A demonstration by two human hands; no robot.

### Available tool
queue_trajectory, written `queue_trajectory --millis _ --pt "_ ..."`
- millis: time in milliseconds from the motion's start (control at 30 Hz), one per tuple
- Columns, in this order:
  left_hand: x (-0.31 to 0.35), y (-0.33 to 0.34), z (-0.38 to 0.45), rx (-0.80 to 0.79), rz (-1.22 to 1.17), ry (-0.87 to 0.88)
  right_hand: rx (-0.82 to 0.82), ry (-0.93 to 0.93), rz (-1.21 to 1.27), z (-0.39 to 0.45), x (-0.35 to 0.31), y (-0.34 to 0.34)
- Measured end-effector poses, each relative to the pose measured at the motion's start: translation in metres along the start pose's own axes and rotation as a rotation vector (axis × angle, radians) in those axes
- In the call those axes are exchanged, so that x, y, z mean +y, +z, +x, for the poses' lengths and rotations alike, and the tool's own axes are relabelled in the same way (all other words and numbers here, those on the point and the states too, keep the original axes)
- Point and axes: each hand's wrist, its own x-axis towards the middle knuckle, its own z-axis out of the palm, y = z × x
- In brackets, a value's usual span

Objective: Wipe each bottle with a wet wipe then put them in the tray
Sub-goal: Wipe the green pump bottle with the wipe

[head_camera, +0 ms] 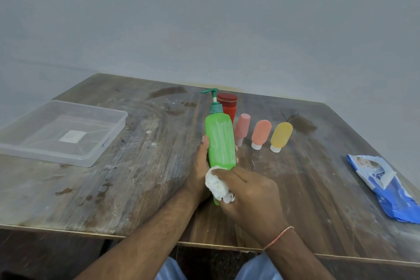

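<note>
The person is in the middle of the wiping step, and the green pump bottle point(220, 141) is the one getting cleaned. The left hand point(200, 166) is wrapped around the side of the bottle and holds it tilted up above the desk point(147, 177), close to the person. The right hand point(247, 193) squeezes a crumpled white wet wipe point(217, 185) against the bottom end of the bottle. Pale streaks show on the green side, so I think much of it has been rubbed already. The clear tray point(61, 134) sits off to the left, well apart from the hands, with no bottle in it. Next, I think the bottle has to be carried over to the left and set down in the tray. After that there are four more to do: a red bottle point(228, 104) behind the green one, then a pink bottle point(242, 128), an orange bottle point(261, 133) and a yellow bottle point(281, 136) in a row, standing on their white caps. A blue pack of wipes point(386, 186) lies far to the right. It has printing on it, but it is too blurry to read. The tray has a small blue scribble on its rim and a white sticker in the middle, and I can't read those either.
</note>
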Motion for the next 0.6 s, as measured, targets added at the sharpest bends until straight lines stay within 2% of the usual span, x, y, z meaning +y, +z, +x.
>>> queue_trajectory --millis 67,133,300,467,600 --pt "0.0032 -0.0044 -0.0013 -0.062 0.083 0.005 0.043 0.056 -0.048 0.0027 0.0028 -0.0019" --pt "0.0052 -0.0072 -0.0028 -0.042 0.101 0.024 0.060 0.101 -0.033 0.0031 0.0038 -0.0048" --pt "0.0010 -0.0020 -0.0016 -0.029 0.081 0.015 0.068 0.047 -0.026 0.0039 -0.0033 -0.0036" --pt "0.0054 -0.0039 -0.0051 -0.042 0.142 0.051 0.080 0.149 0.030 0.0056 0.0044 -0.0049" --pt "0.0046 -0.0024 -0.0030 -0.061 0.074 0.010 0.080 0.062 0.052 0.0041 -0.0025 -0.0047"
